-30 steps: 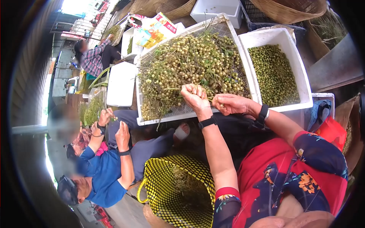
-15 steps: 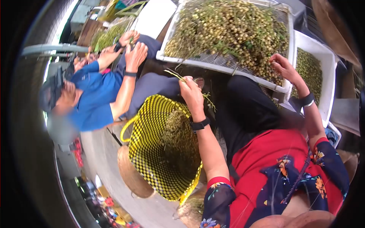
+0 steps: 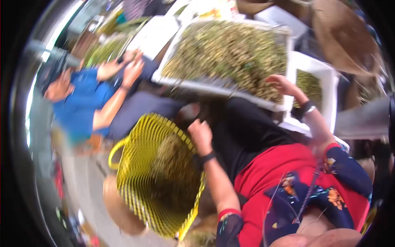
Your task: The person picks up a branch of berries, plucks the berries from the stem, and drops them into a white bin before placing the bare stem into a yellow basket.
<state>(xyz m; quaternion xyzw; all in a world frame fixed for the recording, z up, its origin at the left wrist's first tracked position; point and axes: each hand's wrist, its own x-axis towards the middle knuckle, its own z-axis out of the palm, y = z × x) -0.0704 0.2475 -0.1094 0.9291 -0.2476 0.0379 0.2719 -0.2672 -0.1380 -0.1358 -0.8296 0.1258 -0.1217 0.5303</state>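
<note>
My left hand (image 3: 201, 136) is closed, fingers curled, by the upper right rim of a yellow-and-black woven basket (image 3: 129, 173). Motion blur hides what it holds, if anything. Inside the basket lies a heap of brownish plant bits (image 3: 175, 160). Above the right end of a white mesh-bottomed tray (image 3: 205, 85), my right hand (image 3: 284, 85) reaches with loosely bent fingers slightly apart and nothing visible between them. Small round yellow-green fruits on stems (image 3: 230, 49) fill the tray, close to my right fingertips.
A white bin (image 3: 332, 92) with loose small fruits stands right of the tray. On the left a co-worker in a blue shirt (image 3: 80, 101) works with both hands. A white box (image 3: 152, 37) and brown baskets (image 3: 345, 35) are farther back. My legs (image 3: 242, 127) lie below the tray.
The stem that stuck out of my left hand is no longer visible, and that hand has moved down to the basket rim. My right hand stays over the tray's right end. The view has shifted.
</note>
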